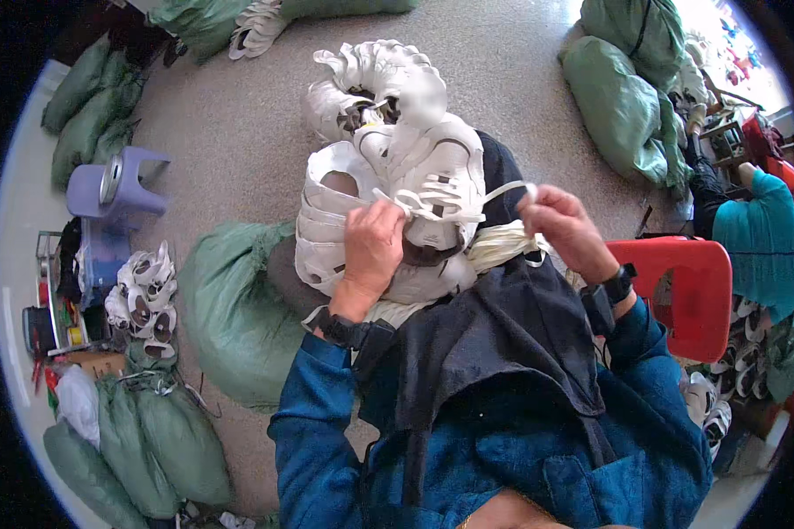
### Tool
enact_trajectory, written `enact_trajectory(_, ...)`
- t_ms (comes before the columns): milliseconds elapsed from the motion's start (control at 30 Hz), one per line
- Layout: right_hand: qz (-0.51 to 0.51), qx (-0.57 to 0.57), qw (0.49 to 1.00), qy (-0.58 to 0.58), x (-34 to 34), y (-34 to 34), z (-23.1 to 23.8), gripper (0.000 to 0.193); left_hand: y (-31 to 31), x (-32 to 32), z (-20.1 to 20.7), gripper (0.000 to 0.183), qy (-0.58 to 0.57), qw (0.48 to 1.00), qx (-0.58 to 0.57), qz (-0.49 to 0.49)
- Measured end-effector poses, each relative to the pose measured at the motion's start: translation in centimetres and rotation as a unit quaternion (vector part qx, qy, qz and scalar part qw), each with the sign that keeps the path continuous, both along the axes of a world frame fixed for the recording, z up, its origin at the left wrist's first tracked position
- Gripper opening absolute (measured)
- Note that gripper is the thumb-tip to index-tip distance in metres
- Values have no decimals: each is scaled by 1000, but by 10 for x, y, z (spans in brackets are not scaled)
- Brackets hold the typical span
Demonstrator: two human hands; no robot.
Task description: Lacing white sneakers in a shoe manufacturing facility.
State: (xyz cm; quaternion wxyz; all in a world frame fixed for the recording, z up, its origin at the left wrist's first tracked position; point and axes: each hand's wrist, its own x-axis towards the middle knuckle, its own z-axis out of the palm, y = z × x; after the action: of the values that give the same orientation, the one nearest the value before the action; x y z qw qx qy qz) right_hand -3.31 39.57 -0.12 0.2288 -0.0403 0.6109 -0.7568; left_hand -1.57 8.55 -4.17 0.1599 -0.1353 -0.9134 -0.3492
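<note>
A white shoe upper (460, 150) rests on my lap, with white lacing crossing its front. From its eyelets a white shoelace (501, 189) runs out to the right, and its end is pinched in my right hand (566, 231). My left hand (372, 247) is closed on the lacing at the left side of the upper. Its fingertips partly hide what they grip. More white uppers (326, 220) lie under and left of that hand, and a curved stack of uppers (384, 66) sits just beyond. A bundle of pale laces (505, 245) lies on the dark apron (494, 322).
Green sacks (238, 309) stand by my left side, with others (613, 106) at the far right. A purple stool (106, 189) and a pile of uppers (146, 291) are left. To the right stand a red chair (710, 295) and a person in teal (759, 238).
</note>
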Motion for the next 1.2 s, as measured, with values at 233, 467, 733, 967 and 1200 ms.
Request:
enact_trajectory(233, 99, 190, 969, 124, 0, -26, -32, 9, 27, 27, 8, 17, -178, 980, 85, -6)
enact_trajectory(467, 56, 247, 926, 280, -9, -43, -54, 20, 60, 24, -7, 22, -240, 956, 154, -74)
enact_trajectory(733, 45, 289, 907, 301, -18, -48, -48, 17, 72, 9, -7, 19, -299, 926, 226, -40)
enact_trajectory(967, 10, 283, 876, 391, -24, -62, -51, 17, 64, 6, -15, 22, -311, 897, 313, -28)
enact_trajectory(1200, 76, 286, 863, 410, -20, -48, -37, 16, 69, 8, -15, 20, -333, 875, 349, -38)
